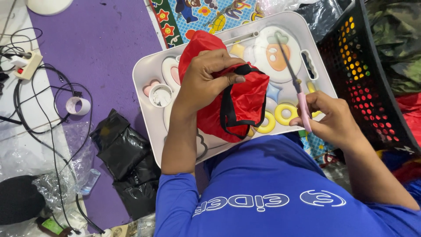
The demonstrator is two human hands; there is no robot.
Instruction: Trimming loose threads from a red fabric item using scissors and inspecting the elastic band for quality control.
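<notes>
The red pouch (239, 98) is thin, slightly shiny woven cloth with matt black trim. The scissors (294, 79) have dull grey metal blades and a smooth pink plastic handle. The white tray (147, 79) is smooth, satiny plastic. The black bags (125, 160) are crinkled glossy plastic film.

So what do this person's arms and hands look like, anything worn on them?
Both hands, left hand and right hand, are bare: no gloves, rings or watch that I can see. The forearms are bare too. A bright blue sleeve covers the left upper arm to the elbow, part of a blue shirt with white lettering on the front.
</notes>
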